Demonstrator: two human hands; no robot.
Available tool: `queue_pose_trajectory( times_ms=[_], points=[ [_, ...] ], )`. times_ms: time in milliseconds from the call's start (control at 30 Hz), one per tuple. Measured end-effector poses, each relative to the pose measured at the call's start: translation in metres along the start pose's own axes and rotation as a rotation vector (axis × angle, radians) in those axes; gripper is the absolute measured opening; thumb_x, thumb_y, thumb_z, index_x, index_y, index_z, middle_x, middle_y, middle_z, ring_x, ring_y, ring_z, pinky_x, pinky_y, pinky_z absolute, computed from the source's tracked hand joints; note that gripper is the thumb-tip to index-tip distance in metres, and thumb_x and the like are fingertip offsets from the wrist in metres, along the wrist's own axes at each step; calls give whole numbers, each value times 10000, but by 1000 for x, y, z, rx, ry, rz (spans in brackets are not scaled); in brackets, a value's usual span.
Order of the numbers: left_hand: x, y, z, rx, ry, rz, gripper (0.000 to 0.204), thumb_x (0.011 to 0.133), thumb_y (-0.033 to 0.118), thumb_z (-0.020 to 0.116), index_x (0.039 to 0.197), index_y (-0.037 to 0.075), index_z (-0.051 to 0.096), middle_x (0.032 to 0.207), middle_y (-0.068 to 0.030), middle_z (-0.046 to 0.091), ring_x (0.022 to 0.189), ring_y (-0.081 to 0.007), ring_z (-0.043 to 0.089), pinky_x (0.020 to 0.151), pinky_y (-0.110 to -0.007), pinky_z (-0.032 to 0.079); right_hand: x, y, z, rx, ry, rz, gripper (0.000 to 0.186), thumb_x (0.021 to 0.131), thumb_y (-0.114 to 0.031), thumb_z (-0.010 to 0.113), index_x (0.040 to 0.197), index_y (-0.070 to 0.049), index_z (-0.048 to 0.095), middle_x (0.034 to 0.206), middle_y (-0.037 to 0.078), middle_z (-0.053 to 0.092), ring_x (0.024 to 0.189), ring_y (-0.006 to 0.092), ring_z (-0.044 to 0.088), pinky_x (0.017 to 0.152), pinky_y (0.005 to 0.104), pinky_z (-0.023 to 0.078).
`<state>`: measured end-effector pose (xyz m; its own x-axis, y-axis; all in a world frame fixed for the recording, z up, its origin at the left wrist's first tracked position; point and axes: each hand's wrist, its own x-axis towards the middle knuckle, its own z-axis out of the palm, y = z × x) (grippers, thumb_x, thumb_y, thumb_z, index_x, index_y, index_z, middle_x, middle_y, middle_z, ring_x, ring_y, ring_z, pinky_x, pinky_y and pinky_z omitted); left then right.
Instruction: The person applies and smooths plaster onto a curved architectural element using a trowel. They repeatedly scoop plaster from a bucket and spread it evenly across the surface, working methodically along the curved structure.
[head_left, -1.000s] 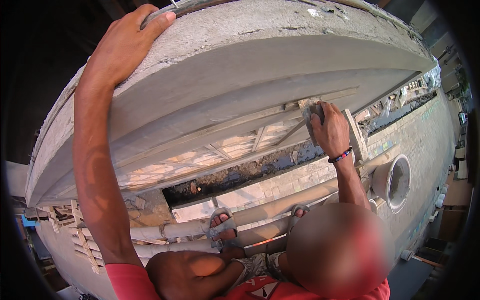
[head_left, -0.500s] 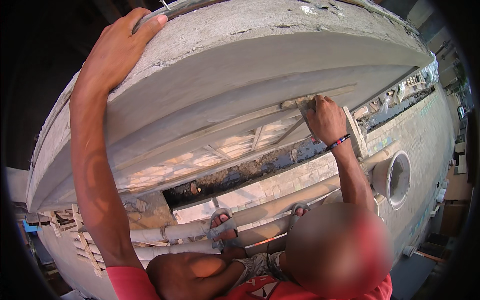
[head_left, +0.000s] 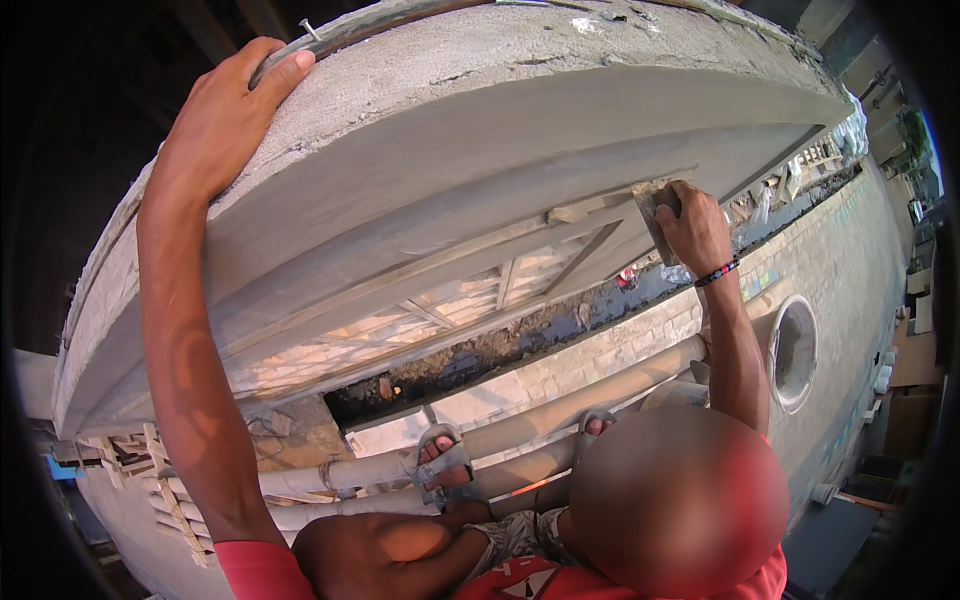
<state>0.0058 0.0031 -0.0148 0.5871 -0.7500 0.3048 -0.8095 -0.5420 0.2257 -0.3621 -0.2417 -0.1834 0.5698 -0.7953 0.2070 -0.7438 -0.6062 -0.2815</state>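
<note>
My left hand [head_left: 225,120] is closed over the top edge of a grey concrete ledge [head_left: 420,85], its thumb lying on the rough upper face. Its other fingertips are hidden beyond the edge, beside a dark strip with a nail [head_left: 311,31] standing up. My right hand [head_left: 697,228] grips a flat, mortar-stained plastering trowel [head_left: 652,208], whose plate stands against the stepped moulding on the ledge's smooth face. The handle is mostly covered by my fingers. Left of the trowel, a short tan strip [head_left: 575,212] lies along the moulding.
Both feet stand on thick round poles [head_left: 560,400] below the ledge. A dark, wet trench [head_left: 480,355] runs further down beside brick paving [head_left: 640,340]. At the right is a round, pale pipe-like opening [head_left: 796,355]. Wooden slats [head_left: 160,460] are stacked at the lower left.
My right hand has moved right along the moulding with the trowel, and the forearm has swung right. My left hand keeps its hold on the ledge while the view shifts slightly.
</note>
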Motion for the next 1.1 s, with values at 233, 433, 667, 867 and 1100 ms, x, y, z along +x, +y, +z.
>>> queue_pose_trajectory(
  times_ms=[233, 433, 667, 867, 1100],
  points=[
    [-3, 9, -5, 21, -23, -61, 655, 968, 643, 479, 1344, 126, 621, 1259, -192, 667, 1214, -342, 613, 1010, -512, 465, -15, -44, 20, 65, -147, -98, 315, 801, -159, 592, 1014, 66, 648, 940, 270, 679, 892, 447, 666, 823, 504, 535],
    [-4, 14, -9, 29, 0, -17, 667, 982, 643, 467, 1337, 97, 610, 1235, -198, 665, 1174, -364, 614, 1027, -491, 441, 9, 13, 26, 0, -4, -1, 213, 753, -114, 594, 806, 76, 677, 806, 293, 671, 772, 448, 683, 723, 501, 557],
    [-1, 5, -8, 59, 7, 10, 680, 996, 639, 448, 1375, 90, 575, 1245, -223, 649, 1197, -382, 594, 1047, -489, 419, 41, 112, -7, -91, 123, 183, 230, 789, -139, 593, 841, 65, 686, 825, 305, 672, 797, 445, 679, 708, 486, 550],
    [-2, 7, -10, 62, 4, 21, 625, 1019, 591, 449, 1353, 78, 578, 1215, -219, 657, 1160, -371, 603, 1034, -454, 424, 14, 163, -1, 1038, -173, 322, 337, 986, -209, 624, 1271, -31, 646, 1054, 25, 698, 924, 140, 676, 810, 357, 556],
    [-3, 9, -13, -1, -43, 46, 585, 1033, 536, 467, 1320, 38, 575, 1182, -218, 660, 1105, -348, 609, 1015, -412, 420, 1, 187, 47, 1641, -194, 295, 435, 1007, -189, 608, 1419, -88, 513, 1201, 20, 658, 1097, 154, 627, 981, 403, 501]
  ],
)
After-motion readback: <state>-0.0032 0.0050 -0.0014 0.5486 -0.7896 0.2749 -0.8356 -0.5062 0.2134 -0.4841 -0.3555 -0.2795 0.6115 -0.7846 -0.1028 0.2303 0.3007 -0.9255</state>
